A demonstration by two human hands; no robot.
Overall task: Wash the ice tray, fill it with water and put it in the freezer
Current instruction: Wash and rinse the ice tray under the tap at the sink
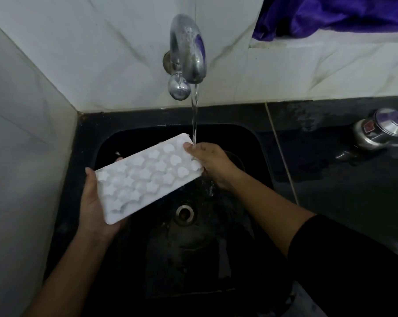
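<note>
Ice tray (147,176) tilted between both hands over sink (257,143). Left hand (93,202) cups its near end; right hand (210,162) pinches far end under tap stream (194,115). Better: slide tray rightward so water reaches the cavities.

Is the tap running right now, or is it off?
Running. A stream of water falls from the tap spout onto the right hand at the ice tray edge, over the sink.

A chrome tap (187,56) jutted from a white marble-veined wall (115,53). Below it lay a black sink (259,143) set in a dark, wet counter (344,179). Right of the tap, purple cloth (330,14) draped a ledge; a steel vessel (381,130) stood lower right.
</note>
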